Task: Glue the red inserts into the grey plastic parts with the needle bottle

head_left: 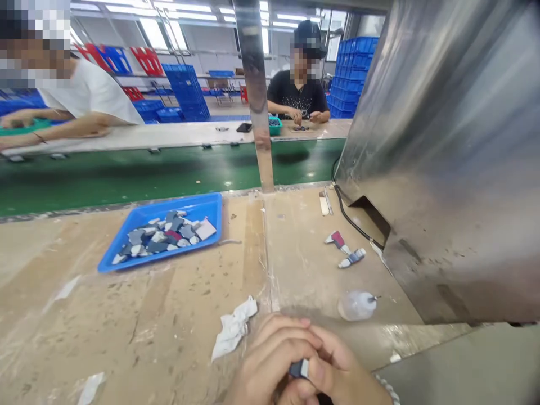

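Both hands are at the bottom edge of the view, pressed together over one small part. The left hand [270,360] is curled nearly closed, and the right hand [337,371] meets it from the other side. Between their fingertips sits a small dark-and-white piece [300,368], held above the near edge of the surface [169,332], not resting on it. Which hand carries the load cannot be told, as the grip is shared and the fingers overlap.

Risks noted:
- The piece is small and pinched at its ends only; a slip would likely drop it off the near edge, out of view.
- A clear squeeze bottle [358,305] lies on its side just ahead of the hands, nozzle pointing right. It may roll or leak if nudged.
- A crumpled white cloth [234,326] lies close to the left hand and could be dragged by a sleeve or wrist.
- Two similar pieces [346,250] lie loose near a black cable [352,220] by the metal housing [442,157], where they could be knocked out of reach.

The blue tray [126,256] of like parts stands well apart, to the left. Two other persons work across the green conveyor [126,174], clear of this station.
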A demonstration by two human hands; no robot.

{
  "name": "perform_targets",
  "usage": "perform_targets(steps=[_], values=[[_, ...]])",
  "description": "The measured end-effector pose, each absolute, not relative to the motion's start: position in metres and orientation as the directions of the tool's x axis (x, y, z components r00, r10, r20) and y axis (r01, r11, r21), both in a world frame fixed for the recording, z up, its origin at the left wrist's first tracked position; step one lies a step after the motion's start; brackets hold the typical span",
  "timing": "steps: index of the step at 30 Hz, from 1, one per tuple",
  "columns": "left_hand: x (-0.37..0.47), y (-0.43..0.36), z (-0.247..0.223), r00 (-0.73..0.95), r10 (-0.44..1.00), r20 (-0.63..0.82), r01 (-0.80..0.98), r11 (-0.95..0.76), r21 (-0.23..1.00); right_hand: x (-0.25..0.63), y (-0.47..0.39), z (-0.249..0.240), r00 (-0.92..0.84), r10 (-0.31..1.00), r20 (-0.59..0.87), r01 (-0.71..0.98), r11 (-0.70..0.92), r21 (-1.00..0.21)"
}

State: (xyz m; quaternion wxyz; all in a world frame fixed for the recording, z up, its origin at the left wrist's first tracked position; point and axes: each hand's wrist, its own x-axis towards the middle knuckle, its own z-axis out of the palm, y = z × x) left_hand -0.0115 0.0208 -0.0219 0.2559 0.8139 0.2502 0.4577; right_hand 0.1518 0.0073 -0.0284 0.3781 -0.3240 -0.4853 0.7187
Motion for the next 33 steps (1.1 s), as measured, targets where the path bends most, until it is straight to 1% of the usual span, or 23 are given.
perform_targets(steps=[3,5,7,9,11,12,16,19,21,24,27,33], values=[[-0.014,0.019,-0.014,0.459,0.7,0.547,0.223,-0.687,0.692,0.149,0.008,-0.03,-0.576,0.815,-0.062,-0.341,-0.308,-0.888],[-0.014,0.016,-0.008,0.455,0.722,0.521,0.257,-0.667,0.699,0.15,0.008,-0.027,-0.556,0.83,-0.042,-0.376,-0.296,-0.878],[-0.012,0.012,-0.003,0.455,0.737,0.5,0.285,-0.653,0.702,0.151,0.007,-0.025,-0.522,0.852,-0.045,-0.371,-0.274,-0.887],[-0.01,0.01,0.0,0.451,0.747,0.488,0.29,-0.64,0.712,0.152,0.005,-0.024,-0.468,0.882,-0.048,-0.332,-0.226,-0.916],[-0.008,0.009,0.002,0.422,0.762,0.492,0.26,-0.621,0.739,0.153,0.004,-0.026,-0.427,0.903,-0.035,-0.315,-0.185,-0.931],[-0.007,0.009,0.002,0.404,0.774,0.488,0.237,-0.604,0.761,0.152,0.003,-0.028,-0.428,0.903,-0.024,-0.334,-0.183,-0.925],[-0.009,0.009,0.002,0.344,0.844,0.411,0.14,-0.479,0.867,0.148,0.002,-0.035,-0.49,0.872,0.014,-0.473,-0.252,-0.844],[-0.011,0.008,0.002,0.305,0.888,0.343,0.064,-0.378,0.923,0.146,0.002,-0.035,-0.503,0.864,-0.005,-0.46,-0.273,-0.845],[-0.012,0.008,0.002,0.304,0.898,0.319,0.036,-0.345,0.938,0.146,0.003,-0.033,-0.502,0.865,0.007,-0.458,-0.259,-0.85],[-0.013,0.009,0.001,0.337,0.878,0.34,0.053,-0.378,0.924,0.147,0.004,-0.03,-0.472,0.881,0.029,-0.48,-0.229,-0.847],[-0.013,0.009,0.001,0.367,0.85,0.379,0.08,-0.435,0.897,0.149,0.003,-0.03,-0.475,0.88,0.008,-0.458,-0.24,-0.856],[-0.01,0.01,0.006,0.398,0.81,0.431,0.087,-0.501,0.861,0.157,-0.001,-0.039,-0.459,0.888,0.035,-0.414,-0.179,-0.893]])
